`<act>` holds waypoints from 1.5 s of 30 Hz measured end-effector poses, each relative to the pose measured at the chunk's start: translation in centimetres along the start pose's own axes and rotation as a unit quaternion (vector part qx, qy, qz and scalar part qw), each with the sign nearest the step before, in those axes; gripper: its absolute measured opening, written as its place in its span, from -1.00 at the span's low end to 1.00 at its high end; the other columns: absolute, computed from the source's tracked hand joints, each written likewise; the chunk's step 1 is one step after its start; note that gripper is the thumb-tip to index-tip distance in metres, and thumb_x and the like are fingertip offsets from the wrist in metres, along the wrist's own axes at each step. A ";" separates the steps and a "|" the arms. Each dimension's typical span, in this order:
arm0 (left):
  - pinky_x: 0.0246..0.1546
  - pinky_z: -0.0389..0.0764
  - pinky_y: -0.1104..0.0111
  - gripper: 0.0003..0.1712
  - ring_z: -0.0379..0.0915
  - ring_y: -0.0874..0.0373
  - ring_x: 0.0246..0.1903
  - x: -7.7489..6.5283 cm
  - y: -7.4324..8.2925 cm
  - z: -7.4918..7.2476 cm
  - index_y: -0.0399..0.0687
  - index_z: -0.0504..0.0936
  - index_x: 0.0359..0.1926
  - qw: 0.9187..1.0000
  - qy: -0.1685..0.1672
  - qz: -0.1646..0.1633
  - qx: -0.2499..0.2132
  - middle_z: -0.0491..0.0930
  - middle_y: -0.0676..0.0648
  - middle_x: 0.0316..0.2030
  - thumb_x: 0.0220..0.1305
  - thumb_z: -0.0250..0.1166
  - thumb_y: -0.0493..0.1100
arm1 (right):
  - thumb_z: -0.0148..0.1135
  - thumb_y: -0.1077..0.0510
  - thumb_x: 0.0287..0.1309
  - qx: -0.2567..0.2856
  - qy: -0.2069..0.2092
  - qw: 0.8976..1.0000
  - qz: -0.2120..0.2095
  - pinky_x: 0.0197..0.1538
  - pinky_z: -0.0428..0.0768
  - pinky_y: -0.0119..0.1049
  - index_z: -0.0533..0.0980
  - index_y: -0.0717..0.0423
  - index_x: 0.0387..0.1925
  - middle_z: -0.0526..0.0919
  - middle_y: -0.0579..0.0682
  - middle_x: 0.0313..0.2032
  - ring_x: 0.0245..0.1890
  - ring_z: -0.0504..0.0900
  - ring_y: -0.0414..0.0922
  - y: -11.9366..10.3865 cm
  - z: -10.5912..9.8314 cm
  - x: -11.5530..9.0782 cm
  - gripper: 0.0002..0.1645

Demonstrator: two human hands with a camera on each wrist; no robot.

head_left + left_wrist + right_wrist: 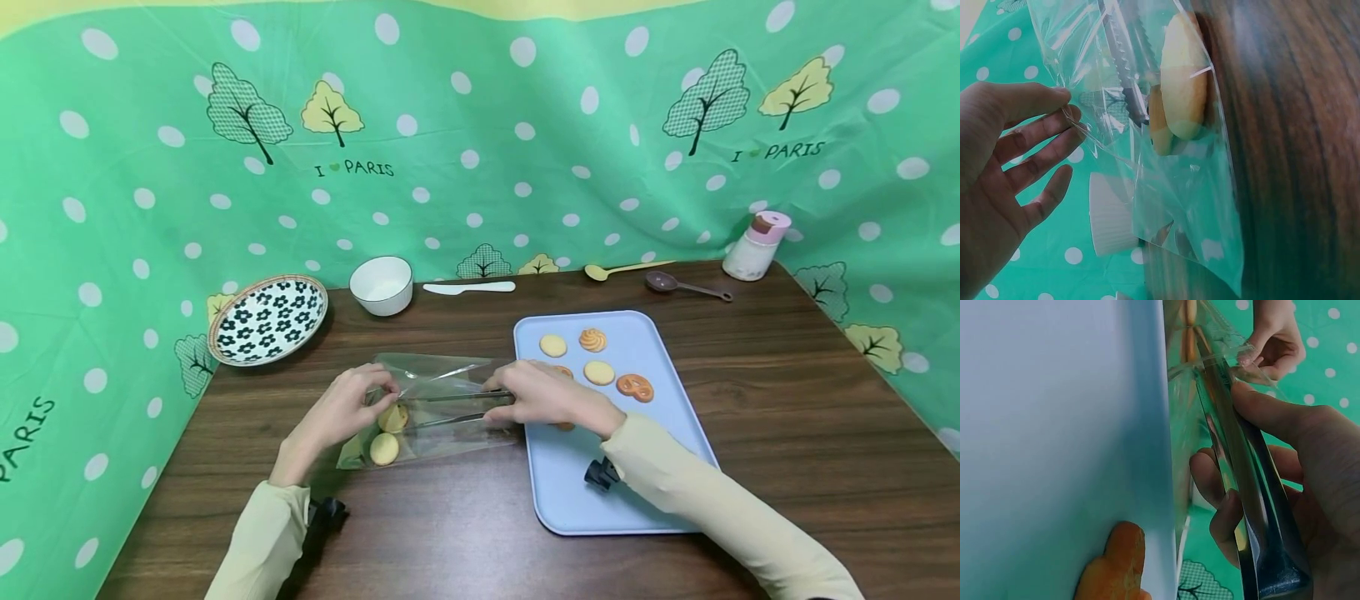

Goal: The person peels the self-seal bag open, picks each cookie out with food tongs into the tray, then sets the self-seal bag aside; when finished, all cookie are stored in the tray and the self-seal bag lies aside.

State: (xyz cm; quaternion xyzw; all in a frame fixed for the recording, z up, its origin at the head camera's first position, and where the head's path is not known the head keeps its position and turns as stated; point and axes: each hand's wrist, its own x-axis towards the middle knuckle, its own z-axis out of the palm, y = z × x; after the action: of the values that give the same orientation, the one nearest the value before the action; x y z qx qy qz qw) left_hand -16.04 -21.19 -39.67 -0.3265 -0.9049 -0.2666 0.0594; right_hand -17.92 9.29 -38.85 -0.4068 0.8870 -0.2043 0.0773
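Observation:
My left hand [333,414] pinches the upper edge of a clear plastic bag [442,367] between thumb and fingers. The bag lies on its side on the table, its mouth toward the tray. Metal tongs [1241,475] are gripped in my right hand [542,392], and their arms reach into the bag. In the left wrist view, the toothed tong tips [1127,75] are beside the cookies inside. A pale round cookie [385,449] and another cookie [393,418] lie near the bag's closed end. Whether the tips touch a cookie is unclear.
A light blue tray [577,500] with round cookies [599,372], a swirl cookie [592,340] and a pretzel cookie [635,387] stands right. Along the back are a patterned plate [268,321], white bowl [382,286], white knife [469,287], yellow spoon [597,272], brown spoon [662,282] and pink-lidded jar [752,254].

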 end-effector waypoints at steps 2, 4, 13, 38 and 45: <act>-0.32 0.57 0.18 -0.96 0.53 0.18 -0.31 0.0 0.0 0.0 -0.14 0.65 -0.39 1.000 -0.002 -0.001 0.001 0.56 0.07 -0.38 0.15 0.31 -0.34 | 0.34 -0.08 0.07 0.002 -0.005 1.000 -0.002 -0.20 0.57 -0.27 0.61 0.14 -0.03 0.66 -0.02 -0.10 -0.15 0.63 -0.16 0.0 0.1 0.1 -0.50; -0.32 0.57 0.17 -0.96 0.53 0.18 -0.31 0.0 0.0 0.0 -0.14 0.65 -0.38 1.000 -0.004 -0.002 0.000 0.56 0.07 -0.38 0.15 0.31 -0.34 | 0.34 -0.08 0.07 0.003 -0.006 1.000 0.000 -0.28 0.56 -0.31 0.60 0.14 -0.03 0.66 -0.01 -0.11 -0.25 0.63 -0.20 0.1 0.2 0.2 -0.50; -0.30 0.56 0.17 -0.96 0.54 0.14 -0.30 0.0 0.0 0.0 -0.15 0.65 -0.37 1.000 -0.008 -0.006 -0.002 0.56 0.06 -0.38 0.18 0.29 -0.33 | 0.33 -0.10 0.08 0.002 0.006 1.000 -0.010 -0.43 0.46 -0.37 0.61 0.15 -0.04 0.68 -0.02 -0.18 -0.48 0.52 -0.27 0.2 0.5 0.6 -0.50; -0.30 0.57 0.17 -0.97 0.53 0.16 -0.30 0.0 -0.2 0.4 -0.15 0.65 -0.37 1.000 -0.007 -0.008 -0.012 0.55 0.08 -0.39 0.17 0.29 -0.33 | 0.30 -0.05 0.11 -0.032 0.027 0.998 -0.048 -0.56 0.37 -0.38 0.64 0.12 -0.07 0.61 -0.12 -0.45 -0.63 0.35 -0.33 0.5 1.1 0.4 -0.58; -0.32 0.56 0.16 -0.95 0.53 0.14 -0.32 0.0 -0.4 0.4 -0.14 0.64 -0.39 1.000 -0.005 -0.003 -0.009 0.55 0.07 -0.40 0.15 0.29 -0.36 | 0.31 -0.05 0.11 -0.016 0.014 0.999 -0.039 -0.59 0.31 -0.41 0.65 0.08 -0.11 0.57 -0.17 -0.50 -0.61 0.36 -0.32 0.9 0.5 -0.4 -0.61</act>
State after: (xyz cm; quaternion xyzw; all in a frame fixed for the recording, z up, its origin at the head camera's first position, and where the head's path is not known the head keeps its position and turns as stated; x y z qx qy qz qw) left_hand -16.22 -21.22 -40.16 -0.3254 -0.9037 -0.2735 0.0508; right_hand -18.13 10.03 -39.67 -0.4396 0.8745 -0.1984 0.0507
